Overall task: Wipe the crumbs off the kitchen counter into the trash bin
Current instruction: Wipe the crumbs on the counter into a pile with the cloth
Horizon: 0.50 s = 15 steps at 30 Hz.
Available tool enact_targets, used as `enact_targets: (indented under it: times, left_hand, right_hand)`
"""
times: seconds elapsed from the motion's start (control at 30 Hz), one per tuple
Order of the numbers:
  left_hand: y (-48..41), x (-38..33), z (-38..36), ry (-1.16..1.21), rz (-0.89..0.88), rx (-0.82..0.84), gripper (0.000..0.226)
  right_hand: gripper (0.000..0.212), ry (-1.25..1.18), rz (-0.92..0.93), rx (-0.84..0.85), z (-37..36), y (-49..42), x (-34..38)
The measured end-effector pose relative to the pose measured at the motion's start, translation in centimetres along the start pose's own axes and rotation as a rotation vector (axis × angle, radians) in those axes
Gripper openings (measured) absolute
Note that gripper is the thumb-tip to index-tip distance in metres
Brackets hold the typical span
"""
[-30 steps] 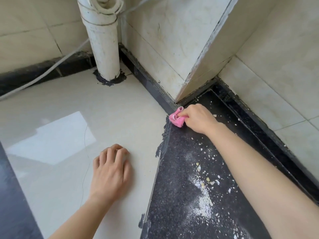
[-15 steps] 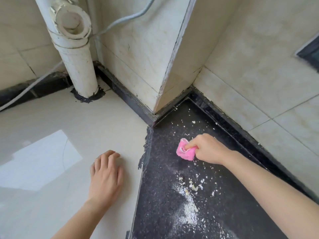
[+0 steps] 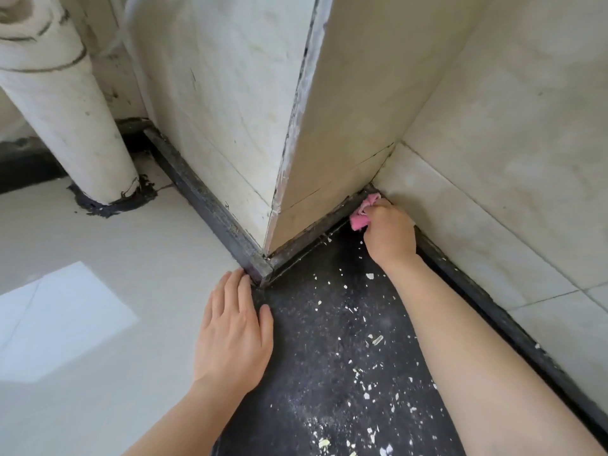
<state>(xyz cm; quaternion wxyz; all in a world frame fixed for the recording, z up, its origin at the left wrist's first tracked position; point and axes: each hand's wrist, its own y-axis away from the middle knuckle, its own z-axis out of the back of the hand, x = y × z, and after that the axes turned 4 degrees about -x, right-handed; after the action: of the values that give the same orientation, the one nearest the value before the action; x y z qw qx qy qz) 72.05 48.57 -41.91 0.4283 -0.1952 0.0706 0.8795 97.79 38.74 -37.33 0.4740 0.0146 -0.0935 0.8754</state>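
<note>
My right hand [image 3: 390,233] grips a small pink cloth [image 3: 360,216] and presses it into the far corner of the black speckled counter [image 3: 316,350], where two tiled walls meet. Pale crumbs [image 3: 362,383] and fine white dust lie scattered over the black surface between my arms. My left hand [image 3: 232,330] rests flat, palm down and fingers together, across the seam between the cream counter [image 3: 98,373] and the black one. It holds nothing. No trash bin is in view.
A thick white pipe [image 3: 62,103] rises from the cream counter at the far left, sealed with dark putty. A tiled wall column [image 3: 250,120] juts out between the two surfaces. A dark raised strip [image 3: 204,199] runs along the wall bases.
My right hand has pushed the pink cloth away from the middle of the black counter into the far corner. My left hand has slid forward and right onto the seam. The view has moved closer.
</note>
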Motion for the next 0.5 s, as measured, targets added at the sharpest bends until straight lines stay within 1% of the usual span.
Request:
enact_targets:
  times: [0.07,0.13,0.17,0.2,0.27,0.3,0.33,0.37,0.43,0.5]
  left_hand:
    - [-0.1,0.0,0.2,-0.012,0.001,0.006,0.059]
    - [0.0,0.0,0.3,-0.021,0.002,0.01,0.058]
    - [0.0,-0.1,0.4,-0.021,-0.001,0.009,0.058]
    - [0.0,-0.1,0.5,-0.022,-0.001,0.008,0.058]
    - [0.0,-0.2,0.6,-0.028,0.003,0.018,0.057]
    - [0.0,-0.3,0.6,-0.031,0.001,0.021,0.057]
    - [-0.1,-0.3,0.6,-0.033,0.001,0.02,0.058]
    - [-0.1,-0.3,0.6,-0.037,0.002,0.021,0.058]
    - [-0.1,-0.3,0.7,-0.048,0.004,0.023,0.059]
    - [-0.1,-0.3,0.7,-0.054,0.005,0.018,0.059]
  right_hand:
    - [0.047,-0.094,-0.008,0.001,-0.7,0.8,0.2]
    - [0.051,-0.096,0.092,0.037,-1.1,2.8,-0.3]
    - [0.05,-0.115,0.144,0.085,-0.8,3.7,-0.9]
    - [0.047,-0.141,0.184,0.154,-0.2,4.4,-1.3]
    - [0.032,-0.177,0.24,0.387,2.2,4.8,-2.0]
    - [0.023,-0.203,0.231,0.509,3.5,4.5,-2.1]
    - [0.018,-0.236,0.206,0.581,4.5,4.0,-1.9]
    - [0.02,-0.28,0.171,0.582,5.0,3.3,-1.8]
    - [0.028,-0.347,0.099,0.43,4.4,1.8,-1.5]
    - [0.024,-0.309,0.056,0.281,2.4,0.8,-0.7]
